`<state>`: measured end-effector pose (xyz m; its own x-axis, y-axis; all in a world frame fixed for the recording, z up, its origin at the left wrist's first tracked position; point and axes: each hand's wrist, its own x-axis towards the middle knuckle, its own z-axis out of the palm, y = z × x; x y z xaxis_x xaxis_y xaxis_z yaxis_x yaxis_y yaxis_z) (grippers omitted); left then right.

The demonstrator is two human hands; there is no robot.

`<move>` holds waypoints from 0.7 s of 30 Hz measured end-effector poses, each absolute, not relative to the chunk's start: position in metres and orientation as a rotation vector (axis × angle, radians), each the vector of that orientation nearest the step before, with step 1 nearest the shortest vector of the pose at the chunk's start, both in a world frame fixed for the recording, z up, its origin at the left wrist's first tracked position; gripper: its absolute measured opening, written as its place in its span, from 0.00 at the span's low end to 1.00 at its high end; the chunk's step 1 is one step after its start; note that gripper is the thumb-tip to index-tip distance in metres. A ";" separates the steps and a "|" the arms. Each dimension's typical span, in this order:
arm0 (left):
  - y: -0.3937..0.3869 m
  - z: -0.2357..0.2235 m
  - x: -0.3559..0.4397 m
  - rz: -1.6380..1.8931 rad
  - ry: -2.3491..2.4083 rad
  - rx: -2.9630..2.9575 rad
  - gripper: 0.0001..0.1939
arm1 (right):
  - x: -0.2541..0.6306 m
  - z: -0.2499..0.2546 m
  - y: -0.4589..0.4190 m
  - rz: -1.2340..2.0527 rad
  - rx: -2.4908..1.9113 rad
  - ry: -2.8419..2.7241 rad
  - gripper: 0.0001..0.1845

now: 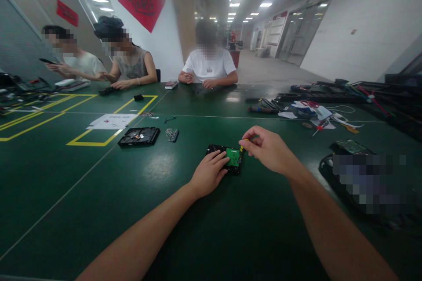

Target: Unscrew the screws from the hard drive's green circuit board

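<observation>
A black hard drive with a green circuit board lies on the green table in front of me. My left hand rests on its left side, fingers stretched out flat over the case and the edge of the board. Pinched between the thumb and fingers of my right hand is a small screwdriver with a yellow handle. It stands upright at the drive's right upper corner; its tip is too small to make out.
Left of the drive lie another black hard drive, a loose circuit board and a white paper sheet. Cables and tools, including a red screwdriver, lie to the right. Several people sit across the green table.
</observation>
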<state>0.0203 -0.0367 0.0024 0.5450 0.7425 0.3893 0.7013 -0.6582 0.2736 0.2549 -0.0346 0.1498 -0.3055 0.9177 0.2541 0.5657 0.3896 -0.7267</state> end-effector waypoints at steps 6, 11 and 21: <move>-0.037 0.003 0.021 0.716 1.276 2.682 0.22 | 0.256 0.152 -0.035 0.625 -1.231 -2.023 0.12; -0.037 0.002 0.021 0.723 1.273 2.678 0.22 | 0.255 0.151 -0.035 0.589 -1.227 -2.105 0.16; -0.037 0.004 0.020 0.722 1.274 2.671 0.23 | 0.254 0.154 -0.035 0.216 -1.419 -2.082 0.15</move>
